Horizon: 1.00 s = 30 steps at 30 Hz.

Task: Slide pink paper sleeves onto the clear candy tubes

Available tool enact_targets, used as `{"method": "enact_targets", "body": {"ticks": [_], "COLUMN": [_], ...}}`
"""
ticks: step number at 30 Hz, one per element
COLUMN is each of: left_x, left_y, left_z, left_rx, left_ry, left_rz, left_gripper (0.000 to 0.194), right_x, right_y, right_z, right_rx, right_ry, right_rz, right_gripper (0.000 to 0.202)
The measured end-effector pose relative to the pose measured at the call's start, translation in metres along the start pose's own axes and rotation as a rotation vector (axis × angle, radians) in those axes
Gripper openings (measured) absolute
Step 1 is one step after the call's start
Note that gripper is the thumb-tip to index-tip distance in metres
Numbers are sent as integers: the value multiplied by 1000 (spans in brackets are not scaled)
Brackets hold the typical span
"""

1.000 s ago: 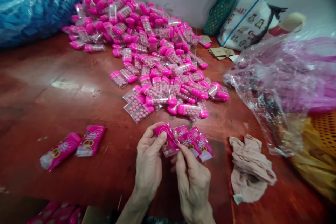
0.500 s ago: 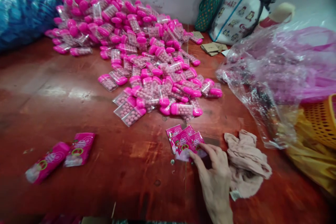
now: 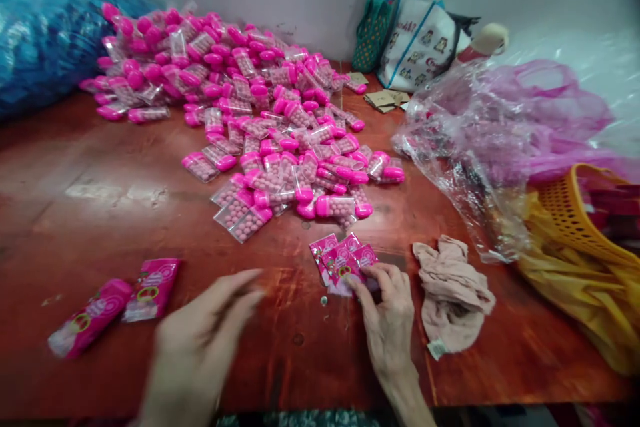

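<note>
Several small pink printed sleeves [image 3: 340,259] lie overlapping on the red-brown table, with the fingertips of my right hand [image 3: 389,313] on their lower right edge. That hand's thumb and fingers are apart. My left hand [image 3: 205,333], blurred, hangs over the table left of centre; its thumb and fingers are spread with nothing between them. Farther left lie two filled pink packets [image 3: 151,289] side by side. A large heap of clear containers with pink caps and pink beads [image 3: 260,120] covers the back of the table.
A crumpled beige cloth [image 3: 453,293] lies right of my right hand. Farther right are a clear plastic bag [image 3: 450,127], a yellow basket [image 3: 575,213] and yellow fabric [image 3: 575,300]. A blue bag [image 3: 45,33] stands back left, a white bag [image 3: 417,47] at the wall.
My left hand has come into view from below at the left. My right hand stays at the pink sleeves. The whole view has shifted slightly.
</note>
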State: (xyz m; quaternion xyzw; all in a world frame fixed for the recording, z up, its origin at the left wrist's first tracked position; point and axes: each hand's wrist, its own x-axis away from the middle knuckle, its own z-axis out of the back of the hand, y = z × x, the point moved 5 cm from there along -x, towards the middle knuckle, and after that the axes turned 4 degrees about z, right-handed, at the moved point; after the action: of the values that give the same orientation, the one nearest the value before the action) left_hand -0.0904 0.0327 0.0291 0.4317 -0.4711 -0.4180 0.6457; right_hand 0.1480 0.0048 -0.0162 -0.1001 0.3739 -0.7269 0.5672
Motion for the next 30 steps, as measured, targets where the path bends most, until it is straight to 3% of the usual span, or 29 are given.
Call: {"method": "enact_targets", "body": {"ticks": [3, 6, 10, 12, 14, 17, 22, 26, 30], "left_x": [3, 1, -6, -7, -4, -3, -3, 0, 3], "left_y": [16, 11, -4, -9, -10, -6, -5, -8, -11], "left_z": [-68, -101, -99, -103, -111, -115, -115, -119, -121], "left_rx": [-242, -309, -106, 97, 267, 378, 406, 489, 591], "left_ry": [-283, -339, -197, -284, -405, -389, -297, -341, -360], "left_rz": [-260, -305, -136, 20, 150, 160, 106, 213, 356], "left_gripper": [16, 21, 46, 48, 30, 8, 4, 5, 6], "right_x": [1, 1, 1, 1, 0, -3, -3, 2, 3], "right_y": [0, 1, 2, -1, -6, -13, -17, -21, -30], "right_z": [-2, -1, 4, 5, 6, 8, 2, -1, 6], "right_rx": [-79, -173, -319, -423, -552, -686, -733, -691, -562], "right_ry": [12, 13, 10, -33, -90, -154, -221, -127, -85], "right_rz": [-25, -50, -116, -149, -186, -228, -226, -161, -1], "right_gripper": [14, 11, 8, 8, 8, 6, 12, 24, 23]}}
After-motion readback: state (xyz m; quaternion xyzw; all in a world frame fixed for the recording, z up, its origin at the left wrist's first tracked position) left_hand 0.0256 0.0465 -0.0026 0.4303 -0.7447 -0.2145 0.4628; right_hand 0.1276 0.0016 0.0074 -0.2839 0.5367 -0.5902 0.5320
